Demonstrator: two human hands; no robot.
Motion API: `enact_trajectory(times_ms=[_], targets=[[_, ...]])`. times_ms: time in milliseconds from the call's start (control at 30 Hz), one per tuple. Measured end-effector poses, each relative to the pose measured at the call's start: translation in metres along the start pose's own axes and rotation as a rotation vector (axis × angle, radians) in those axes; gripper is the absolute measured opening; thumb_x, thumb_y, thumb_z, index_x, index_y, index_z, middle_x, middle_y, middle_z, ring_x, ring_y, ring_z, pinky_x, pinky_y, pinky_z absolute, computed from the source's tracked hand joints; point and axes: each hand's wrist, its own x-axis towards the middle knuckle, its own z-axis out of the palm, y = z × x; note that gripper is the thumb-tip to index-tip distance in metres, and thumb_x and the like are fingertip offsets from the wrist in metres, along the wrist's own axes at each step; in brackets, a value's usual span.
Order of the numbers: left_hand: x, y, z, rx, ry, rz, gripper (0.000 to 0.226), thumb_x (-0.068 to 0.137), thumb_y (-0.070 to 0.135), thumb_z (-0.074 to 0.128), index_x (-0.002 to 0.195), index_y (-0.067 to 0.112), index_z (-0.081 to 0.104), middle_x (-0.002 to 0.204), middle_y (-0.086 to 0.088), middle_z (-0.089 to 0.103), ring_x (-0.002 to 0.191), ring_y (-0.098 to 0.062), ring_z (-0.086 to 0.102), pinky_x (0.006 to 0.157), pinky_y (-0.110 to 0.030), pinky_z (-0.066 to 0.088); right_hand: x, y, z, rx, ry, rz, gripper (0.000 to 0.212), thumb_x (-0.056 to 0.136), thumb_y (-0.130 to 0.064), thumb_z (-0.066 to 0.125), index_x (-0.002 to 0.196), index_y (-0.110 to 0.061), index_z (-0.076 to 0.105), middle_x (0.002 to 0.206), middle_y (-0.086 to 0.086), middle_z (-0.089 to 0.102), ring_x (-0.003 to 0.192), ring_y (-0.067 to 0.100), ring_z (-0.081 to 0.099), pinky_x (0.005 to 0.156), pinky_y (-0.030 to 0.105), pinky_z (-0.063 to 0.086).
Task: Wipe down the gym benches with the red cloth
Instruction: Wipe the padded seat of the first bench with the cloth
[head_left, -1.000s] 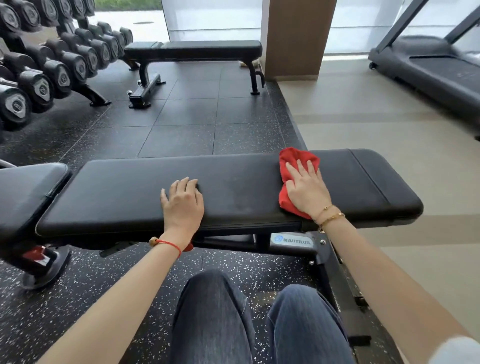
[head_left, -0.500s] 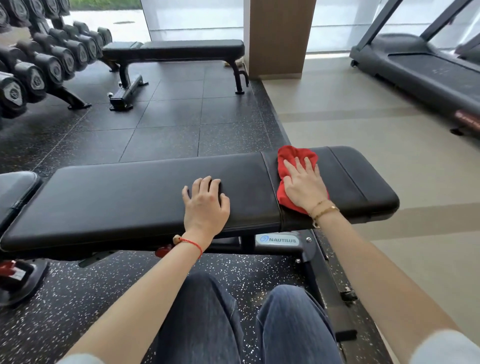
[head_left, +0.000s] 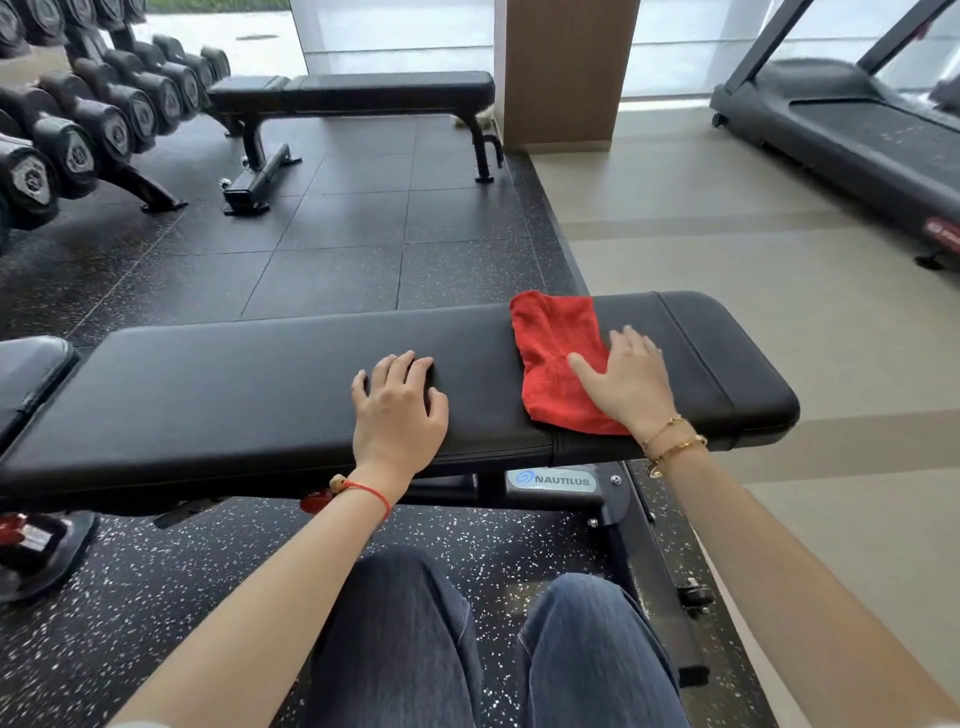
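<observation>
Black speckled rubber flooring (head_left: 130, 597) meets a beige floor (head_left: 779, 312), with two black padded gym benches: the near bench (head_left: 234, 395) and a far bench (head_left: 363, 88), plus one treadmill (head_left: 857, 135). On the near bench one crumpled red cloth (head_left: 556, 353) lies flat under the right hand (head_left: 631, 379), whose straight fingers press its right edge. The left hand (head_left: 397, 410) rests spread on the bare padding just beside it.

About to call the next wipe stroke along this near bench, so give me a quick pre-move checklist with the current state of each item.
1. Red cloth lies flat on the near bench: ok.
2. Right hand presses the cloth: ok, though it covers only the cloth's right part.
3. Left hand rests flat on the pad, bracing: ok.
4. Pad left of the cloth free of objects: not ok, left hand sits in that path.
5. Pad already clean: cannot tell.
</observation>
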Motion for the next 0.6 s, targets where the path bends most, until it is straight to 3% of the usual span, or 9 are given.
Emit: enact_trajectory(times_ms=[100,200,300,367,467,600], targets=[[-0.001,0.000,0.000,-0.004,0.009,-0.003,0.042,0.095,0.028,0.049,0.135,0.018,0.057,0.144,-0.003,0.054,0.138,-0.022,0.042,0.118,-0.052,0.025,-0.001,0.004,0.007,0.000,-0.035,-0.021,0.082,0.088,-0.063,0.051,0.138,0.002,0.045,0.151,0.021,0.035,0.143,0.033,0.027,0.120,0.044,0.017],[-0.001,0.000,0.000,-0.010,0.021,-0.008,0.041,0.095,0.026,0.049,0.135,0.017,0.057,0.144,-0.004,0.054,0.138,-0.022,0.042,0.118,-0.051,0.025,0.000,-0.002,0.010,0.111,0.062,-0.106,0.071,0.081,-0.057,0.065,0.123,-0.001,0.056,0.134,0.017,0.053,0.130,0.032,0.043,0.114,0.043,0.026],[-0.001,0.001,0.000,-0.016,0.031,-0.007,0.040,0.095,0.026,0.050,0.133,0.017,0.058,0.143,-0.003,0.055,0.138,-0.021,0.043,0.118,-0.050,0.026,0.000,-0.008,0.010,0.250,0.058,-0.107,0.062,0.077,-0.046,0.075,0.116,-0.002,0.057,0.120,0.015,0.060,0.117,0.032,0.053,0.105,0.040,0.038],[-0.002,0.000,0.001,-0.017,0.040,-0.006,0.040,0.095,0.026,0.050,0.132,0.017,0.059,0.142,-0.003,0.056,0.137,-0.021,0.044,0.118,-0.050,0.026,0.001,-0.012,0.007,0.376,0.033,-0.083,0.056,0.075,-0.036,0.079,0.114,-0.005,0.054,0.114,0.011,0.064,0.112,0.030,0.058,0.094,0.031,0.043],[-0.002,-0.001,0.002,-0.029,0.061,-0.004,0.038,0.094,0.024,0.052,0.129,0.015,0.061,0.139,-0.003,0.059,0.135,-0.022,0.047,0.118,-0.048,0.028,-0.001,-0.018,0.005,0.530,0.027,-0.069,0.049,0.073,-0.025,0.081,0.111,-0.008,0.053,0.103,0.000,0.062,0.103,0.021,0.061,0.077,0.017,0.036],[-0.006,-0.001,0.003,-0.077,0.145,0.015,0.031,0.091,0.020,0.049,0.115,0.014,0.067,0.125,-0.003,0.067,0.125,-0.023,0.056,0.111,-0.041,0.034,-0.014,-0.033,0.008,0.697,-0.033,-0.076,0.055,0.070,-0.021,0.085,0.115,-0.013,0.053,0.109,-0.004,0.062,0.102,0.011,0.059,0.087,0.018,0.040]])
